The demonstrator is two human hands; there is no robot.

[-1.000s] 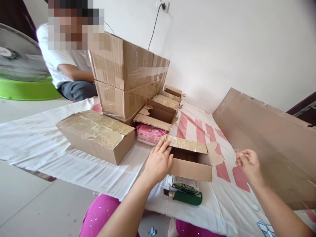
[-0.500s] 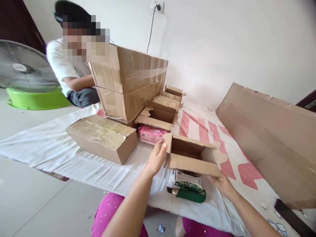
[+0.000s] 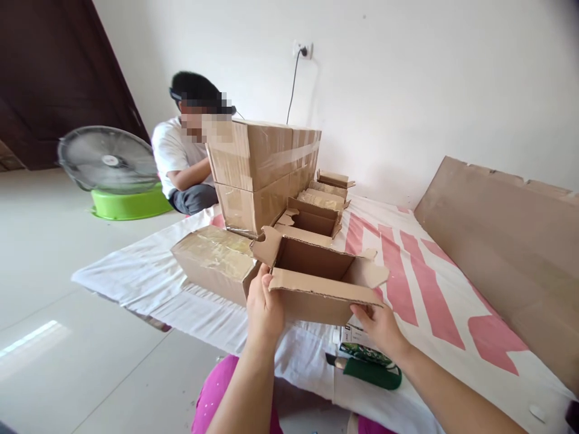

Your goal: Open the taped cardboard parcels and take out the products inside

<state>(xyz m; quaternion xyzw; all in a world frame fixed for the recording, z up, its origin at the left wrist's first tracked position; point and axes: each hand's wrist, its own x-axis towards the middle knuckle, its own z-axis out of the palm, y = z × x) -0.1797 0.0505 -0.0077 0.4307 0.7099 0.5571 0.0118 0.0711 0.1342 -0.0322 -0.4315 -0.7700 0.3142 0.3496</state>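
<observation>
An open cardboard box (image 3: 312, 304) with its flaps up is between my two hands, its inside dark and bare where it shows. My left hand (image 3: 266, 307) grips its left end, thumb near the flap. At the lower right corner my right hand (image 3: 377, 325) holds the front flap, with the fingertips partly hidden. Beneath and in front of the box lie a green-and-white printed pack (image 3: 362, 342) and a green item with a dark tip (image 3: 373, 372). A taped, closed cardboard box (image 3: 212, 262) rests just left of my left hand.
Stacked taped cartons (image 3: 266, 157) stand behind, with another open box (image 3: 312, 223) beside them. A person (image 3: 181, 157) crouches at the left near a fan (image 3: 108, 160) and a green basin (image 3: 131, 202). A large cardboard sheet (image 3: 502, 241) leans on the right.
The box has moved left between my hands, now covering where the pink pack showed. My view has shifted, bringing more of the fan and door into sight.
</observation>
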